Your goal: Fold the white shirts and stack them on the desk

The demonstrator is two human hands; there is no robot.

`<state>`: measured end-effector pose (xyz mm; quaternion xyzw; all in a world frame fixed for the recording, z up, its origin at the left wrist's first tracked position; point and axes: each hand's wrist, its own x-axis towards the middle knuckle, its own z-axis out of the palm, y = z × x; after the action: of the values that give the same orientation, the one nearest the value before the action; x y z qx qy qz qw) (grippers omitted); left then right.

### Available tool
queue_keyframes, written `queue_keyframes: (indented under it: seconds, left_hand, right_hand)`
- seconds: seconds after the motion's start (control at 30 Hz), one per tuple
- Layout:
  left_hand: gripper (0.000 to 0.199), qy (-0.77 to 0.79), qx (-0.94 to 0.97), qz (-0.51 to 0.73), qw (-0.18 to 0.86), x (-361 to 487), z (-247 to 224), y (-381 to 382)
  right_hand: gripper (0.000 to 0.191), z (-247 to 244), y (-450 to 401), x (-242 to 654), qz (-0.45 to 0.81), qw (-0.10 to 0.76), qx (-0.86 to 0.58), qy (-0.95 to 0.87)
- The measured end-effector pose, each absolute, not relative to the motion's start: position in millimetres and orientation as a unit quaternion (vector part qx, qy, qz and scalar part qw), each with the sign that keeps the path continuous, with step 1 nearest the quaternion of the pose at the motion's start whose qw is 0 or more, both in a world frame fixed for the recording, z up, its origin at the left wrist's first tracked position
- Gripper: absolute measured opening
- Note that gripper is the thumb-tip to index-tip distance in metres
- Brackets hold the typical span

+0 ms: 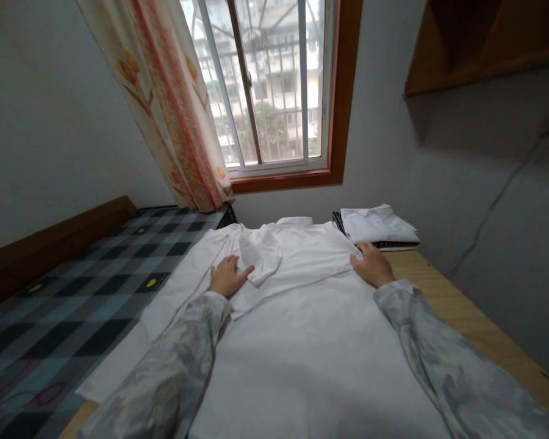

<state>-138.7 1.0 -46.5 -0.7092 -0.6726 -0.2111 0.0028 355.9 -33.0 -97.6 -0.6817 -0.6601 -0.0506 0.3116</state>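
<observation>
A white shirt (302,259) lies spread over the table, its collar (295,221) at the far end and a folded sleeve (260,253) lying across its left part. My left hand (229,275) rests on the fabric beside this sleeve, thumb spread away from the fingers and nothing gripped. At the shirt's far right edge, my right hand (374,263) has its thumb and fingers closed on the cloth. White cloth also stretches toward me between my forearms.
A folded white shirt (377,224) tops a small stack of clothes at the table's far right corner. On the left is a bed with a checked cover (105,274). The wooden table (466,317) borders the right wall. A curtain (174,110) hangs by the window.
</observation>
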Motion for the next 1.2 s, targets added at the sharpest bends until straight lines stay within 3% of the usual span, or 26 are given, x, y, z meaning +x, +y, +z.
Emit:
queue_keyframes:
  seconds: [0.2,0.37,0.5,0.67,0.83,0.97,1.07,1.2]
  left_hand:
    - [0.060,-0.614,-0.749,-0.247,0.031,-135.5,-43.3,1.9]
    - [0.038,-0.604,-0.748,-0.267,-0.068,-115.9,-33.0,11.3]
    - [0.023,-0.556,-0.758,-0.340,-0.027,-83.5,-23.3,-1.4]
    - [0.023,-0.370,-0.878,-0.304,0.004,-34.6,-14.6,-41.0]
    - [0.022,-0.179,-0.955,-0.217,-0.094,-13.2,-7.3,-63.8]
    - [0.024,-0.286,-0.901,-0.302,-0.124,-33.2,-7.7,-49.8]
    - [0.025,-0.430,-0.819,-0.370,-0.085,-60.8,-21.1,-28.0]
    - [0.028,-0.514,-0.789,-0.332,-0.050,-87.6,-47.7,-7.9]
  right_hand:
    - [0.029,-92.9,-35.8,353.5,-0.050,0.299,-0.687,-0.661]
    - [0.028,-94.9,-35.9,354.1,-0.059,0.298,-0.690,-0.657]
    - [0.024,-94.1,-36.7,353.2,-0.054,0.328,-0.678,-0.656]
    - [0.020,-86.3,-39.6,350.3,-0.076,0.410,-0.647,-0.638]
    - [0.019,-72.9,-46.4,346.7,-0.034,0.448,-0.585,-0.676]
    - [0.027,-63.6,-60.8,332.9,0.092,0.431,-0.510,-0.739]
    - [0.045,-64.2,-67.6,319.1,0.153,0.411,-0.489,-0.754]
    - [0.070,-72.0,-55.1,307.3,0.172,0.376,-0.488,-0.769]
